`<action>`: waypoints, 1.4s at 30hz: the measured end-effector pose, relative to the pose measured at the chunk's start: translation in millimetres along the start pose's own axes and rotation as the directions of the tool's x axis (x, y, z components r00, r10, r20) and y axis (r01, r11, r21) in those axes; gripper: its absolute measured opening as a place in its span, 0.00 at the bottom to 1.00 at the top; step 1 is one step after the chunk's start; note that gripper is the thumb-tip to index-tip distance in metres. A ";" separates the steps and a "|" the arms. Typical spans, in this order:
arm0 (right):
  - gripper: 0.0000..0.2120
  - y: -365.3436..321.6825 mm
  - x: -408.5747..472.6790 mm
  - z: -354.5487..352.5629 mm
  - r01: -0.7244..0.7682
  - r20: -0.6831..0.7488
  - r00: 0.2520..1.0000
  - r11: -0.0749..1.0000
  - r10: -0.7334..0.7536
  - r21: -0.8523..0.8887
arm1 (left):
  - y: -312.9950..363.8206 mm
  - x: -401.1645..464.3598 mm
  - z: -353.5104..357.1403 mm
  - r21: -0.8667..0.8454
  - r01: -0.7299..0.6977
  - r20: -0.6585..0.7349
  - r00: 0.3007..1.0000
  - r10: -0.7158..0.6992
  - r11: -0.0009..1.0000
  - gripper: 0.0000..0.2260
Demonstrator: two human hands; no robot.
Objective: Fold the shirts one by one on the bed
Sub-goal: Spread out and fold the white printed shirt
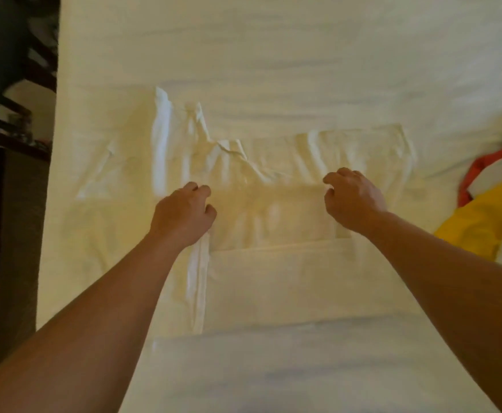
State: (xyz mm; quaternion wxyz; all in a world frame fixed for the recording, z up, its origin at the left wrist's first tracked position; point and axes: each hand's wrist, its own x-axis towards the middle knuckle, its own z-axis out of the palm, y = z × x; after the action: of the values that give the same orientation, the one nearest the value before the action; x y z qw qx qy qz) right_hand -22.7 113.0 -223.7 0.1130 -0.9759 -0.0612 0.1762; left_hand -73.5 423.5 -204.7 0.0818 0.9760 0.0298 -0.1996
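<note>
Shirt betw. left hand & right hand, both gripping.

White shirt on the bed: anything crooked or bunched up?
Yes. The white shirt is bunched into creases around its collar, between the left hand and right hand, rather than lying flat.

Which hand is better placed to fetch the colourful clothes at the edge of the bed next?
The right hand, probably. The yellow and red clothes lie on the bed on its side, while the left hand is across the white shirt.
</note>
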 end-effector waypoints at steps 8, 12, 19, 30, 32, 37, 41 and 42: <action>0.27 43.3 87.0 -36.8 -0.091 0.019 0.996 0.995 0.090 0.034 | 14.7 101.1 -14.2 0.244 -0.079 -0.017 0.996 0.086 0.967 0.32; 0.27 63.0 109.6 -32.2 -0.028 0.089 0.995 0.989 0.041 -0.142 | 15.5 126.7 -5.6 0.370 -0.173 0.011 0.983 0.181 0.913 0.36; 0.18 68.5 110.4 -27.5 -0.081 -0.051 0.996 0.927 0.067 -0.365 | 14.1 125.0 -0.7 0.464 -0.107 -0.113 0.978 0.178 0.879 0.24; 0.11 83.0 0.0 -33.3 -0.196 -0.057 0.981 0.925 0.188 -0.325 | 12.4 20.5 4.0 0.442 -0.097 -0.212 0.955 0.209 0.892 0.11; 0.12 86.4 -25.8 -28.2 -0.214 -0.045 0.977 0.928 0.210 -0.305 | 11.2 -0.9 10.2 0.430 -0.117 -0.199 0.955 0.220 0.895 0.12; 0.10 97.5 -67.9 -14.0 -0.252 -0.040 0.967 0.918 0.252 -0.306 | 7.3 -38.8 30.8 0.428 -0.169 -0.221 0.933 0.284 0.888 0.15; 0.10 102.1 -77.6 -7.0 -0.262 -0.047 0.964 0.911 0.261 -0.320 | 3.5 -54.4 48.6 0.436 -0.246 -0.269 0.882 0.386 0.866 0.05; 0.10 103.3 -79.5 -6.2 -0.264 -0.047 0.964 0.909 0.263 -0.323 | 2.4 -58.0 52.9 0.434 -0.258 -0.287 0.868 0.404 0.863 0.02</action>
State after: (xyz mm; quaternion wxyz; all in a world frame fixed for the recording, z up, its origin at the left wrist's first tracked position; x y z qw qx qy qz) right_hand -86.3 -0.8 -216.8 -0.0746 -0.9806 0.0429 0.1759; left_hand -146.9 410.5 -229.5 -0.0833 0.9826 -0.1660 0.0027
